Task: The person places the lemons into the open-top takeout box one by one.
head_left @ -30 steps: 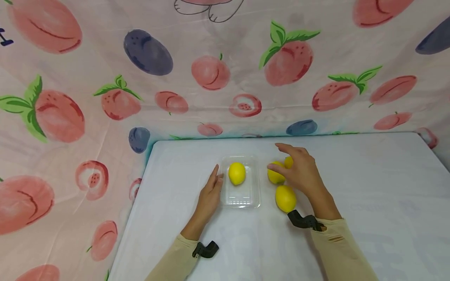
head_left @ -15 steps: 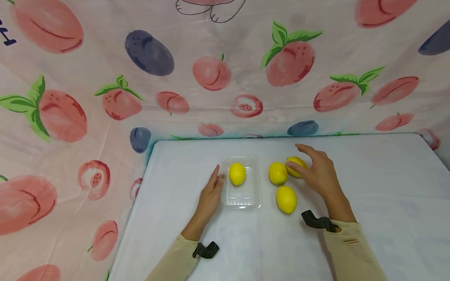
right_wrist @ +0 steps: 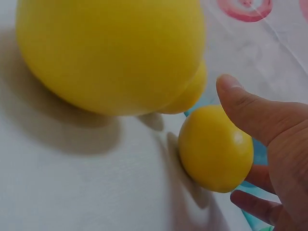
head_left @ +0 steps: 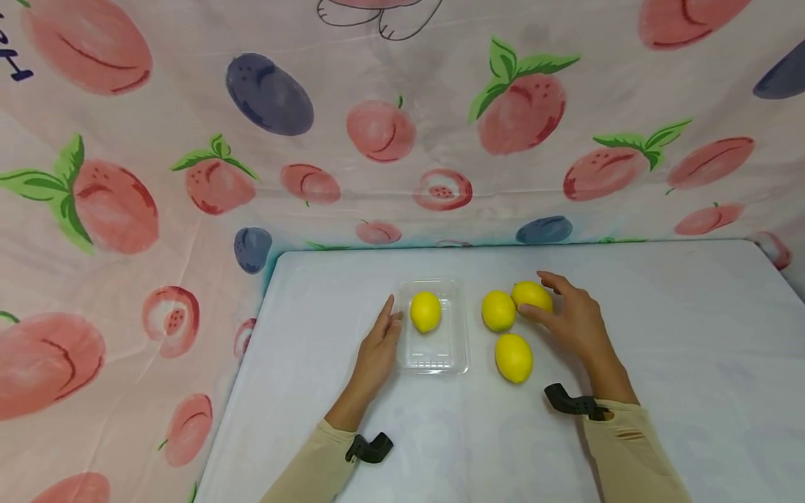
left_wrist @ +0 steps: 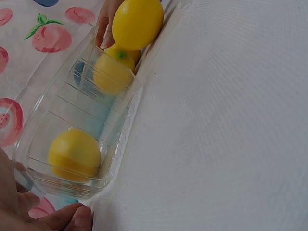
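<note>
At the left side of a clear plastic container (head_left: 435, 363), my left hand (head_left: 375, 349) rests with extended fingers against its wall. Inside the container lies one lemon (head_left: 425, 311), also visible through the plastic in the left wrist view. My right hand (head_left: 575, 321) is around the farthest loose lemon (head_left: 533, 296), thumb on the near side and fingers beyond it. In the right wrist view the thumb (right_wrist: 250, 108) looks apart from that lemon (right_wrist: 216, 149); a firm hold does not show. Two more lemons lie close by, a middle lemon (head_left: 499, 311) and a near lemon (head_left: 514, 358).
A white table (head_left: 704, 363) carries everything. A fruit-printed cloth (head_left: 440, 126) hangs behind it and on the left. Dark wrist mounts (head_left: 370, 448) sit on both sleeves.
My right hand has moved right, away from above the middle lemon, then lowered around the farthest lemon. The left hand and the container stay in place.
</note>
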Demonstrator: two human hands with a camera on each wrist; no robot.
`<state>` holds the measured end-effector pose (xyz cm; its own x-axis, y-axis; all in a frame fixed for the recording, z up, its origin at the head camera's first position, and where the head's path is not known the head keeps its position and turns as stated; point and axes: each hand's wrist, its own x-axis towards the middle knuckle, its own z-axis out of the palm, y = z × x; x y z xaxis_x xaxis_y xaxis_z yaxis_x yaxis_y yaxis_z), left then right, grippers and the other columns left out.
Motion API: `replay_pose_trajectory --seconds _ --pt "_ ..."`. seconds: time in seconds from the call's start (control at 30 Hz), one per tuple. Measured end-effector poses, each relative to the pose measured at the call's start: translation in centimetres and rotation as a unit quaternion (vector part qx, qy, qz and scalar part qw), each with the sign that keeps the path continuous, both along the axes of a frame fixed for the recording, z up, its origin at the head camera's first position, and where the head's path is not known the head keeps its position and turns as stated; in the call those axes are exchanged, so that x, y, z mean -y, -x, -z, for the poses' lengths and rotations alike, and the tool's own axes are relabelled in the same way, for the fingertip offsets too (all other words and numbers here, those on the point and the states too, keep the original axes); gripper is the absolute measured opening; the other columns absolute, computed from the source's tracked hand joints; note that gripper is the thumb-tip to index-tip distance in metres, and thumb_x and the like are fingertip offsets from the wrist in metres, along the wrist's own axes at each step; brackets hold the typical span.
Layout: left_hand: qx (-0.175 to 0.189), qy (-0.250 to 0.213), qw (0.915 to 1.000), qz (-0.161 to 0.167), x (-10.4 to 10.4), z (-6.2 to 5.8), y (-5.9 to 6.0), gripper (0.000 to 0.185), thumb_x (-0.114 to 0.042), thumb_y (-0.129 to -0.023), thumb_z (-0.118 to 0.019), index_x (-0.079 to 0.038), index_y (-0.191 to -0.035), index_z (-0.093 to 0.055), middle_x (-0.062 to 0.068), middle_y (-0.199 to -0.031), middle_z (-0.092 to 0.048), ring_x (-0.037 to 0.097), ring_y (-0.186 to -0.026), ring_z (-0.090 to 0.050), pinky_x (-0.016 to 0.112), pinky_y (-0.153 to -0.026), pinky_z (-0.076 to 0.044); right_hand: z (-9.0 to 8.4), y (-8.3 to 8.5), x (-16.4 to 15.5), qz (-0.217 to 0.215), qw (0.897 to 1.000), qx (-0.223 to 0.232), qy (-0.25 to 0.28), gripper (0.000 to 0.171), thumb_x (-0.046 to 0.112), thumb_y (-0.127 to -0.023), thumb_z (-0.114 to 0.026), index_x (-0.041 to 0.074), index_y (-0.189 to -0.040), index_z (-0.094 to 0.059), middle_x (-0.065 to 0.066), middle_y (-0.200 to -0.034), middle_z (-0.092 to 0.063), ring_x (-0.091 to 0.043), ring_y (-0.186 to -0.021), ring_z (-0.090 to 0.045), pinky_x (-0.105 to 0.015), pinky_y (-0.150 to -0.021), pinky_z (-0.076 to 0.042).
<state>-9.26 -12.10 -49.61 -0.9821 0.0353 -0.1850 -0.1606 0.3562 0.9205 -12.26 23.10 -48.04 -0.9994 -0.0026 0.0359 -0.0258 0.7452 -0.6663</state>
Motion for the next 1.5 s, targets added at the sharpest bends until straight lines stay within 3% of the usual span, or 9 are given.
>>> replay_pose_trajectory --seconds 0.43,0.73,1.2,1.5 --pt "0.0 0.002 1.0 0.002 0.0 -0.1 0.0 0.053 -0.038 -0.11 -0.042 -0.042 -0.16 -0.026 0.004 -0.153 -0.054 0.027 -0.146 -0.045 0.052 -0.123 -0.032 1.4 -0.1 -0.1 0.013 1.0 -0.011 -0.006 0.082 0.052 -0.087 -0.078 0.01 -0.151 -0.048 -0.025 -0.142 -0.059 -0.05 -0.129 -0.051 -0.069 -0.108 -0.037" --pt "-0.003 -0.002 1.0 0.005 0.0 0.0 0.0 0.053 -0.039 -0.11 -0.042 -0.042 -0.161 -0.026 0.003 -0.153 -0.054 0.027 -0.147 -0.044 0.052 -0.123 -0.031 1.7 -0.2 0.0 0.009 1.0 -0.016 -0.021 0.081 0.053 -0.086 -0.079 0.01 -0.148 -0.051 -0.027 -0.135 -0.061 -0.043 -0.109 -0.057 -0.061 -0.093 -0.046" --pt "-0.001 0.003 1.0 0.004 0.1 0.0 0.1 0.053 -0.037 -0.111 -0.041 -0.04 -0.161 -0.026 0.002 -0.153 -0.053 0.025 -0.148 -0.042 0.052 -0.123 -0.03 1.6 -0.3 0.0 0.023 0.999 -0.024 -0.022 0.072 0.048 -0.09 -0.076 0.01 -0.147 -0.052 -0.028 -0.127 -0.065 -0.044 -0.109 -0.058 -0.06 -0.092 -0.045" --pt "-0.004 0.0 1.0 0.004 0.1 0.1 0.1 0.053 -0.036 -0.111 -0.041 -0.038 -0.162 -0.026 0.004 -0.153 -0.054 0.027 -0.147 -0.043 0.053 -0.123 -0.031 0.6 -0.6 0.1 0.036 0.999 0.005 -0.019 0.078 0.055 -0.091 -0.072 0.011 -0.15 -0.048 -0.03 -0.139 -0.058 -0.052 -0.126 -0.05 -0.069 -0.103 -0.039"
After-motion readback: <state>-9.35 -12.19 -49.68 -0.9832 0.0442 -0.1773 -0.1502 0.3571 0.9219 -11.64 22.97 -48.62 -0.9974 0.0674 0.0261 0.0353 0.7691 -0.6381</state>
